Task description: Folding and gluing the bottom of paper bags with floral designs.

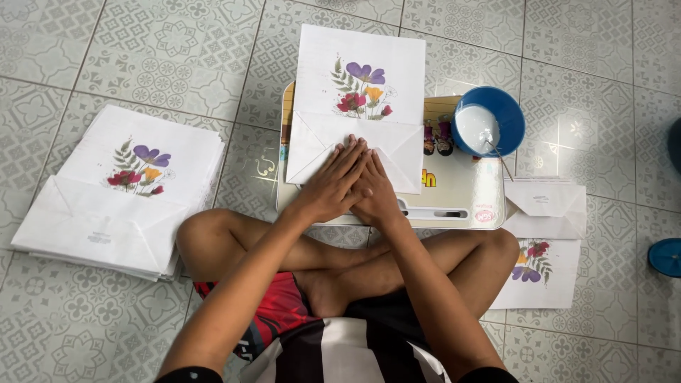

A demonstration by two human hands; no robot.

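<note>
A white paper bag with printed flowers (358, 78) lies flat on a small lap table (461, 191) in front of my crossed legs. Its bottom end is folded into a white flap (312, 145) with angled corners. My left hand (333, 181) and my right hand (376, 191) lie side by side, palms down, pressing on the middle of that folded flap. Both hands are flat, with fingers together, and hold nothing.
A blue bowl of white glue (489, 124) with a small stick in it stands on the table's right side. A stack of flowered paper bags (120, 191) lies on the tiled floor at my left. More such bags (543, 234) lie at my right. A blue lid (667, 257) shows at the right edge.
</note>
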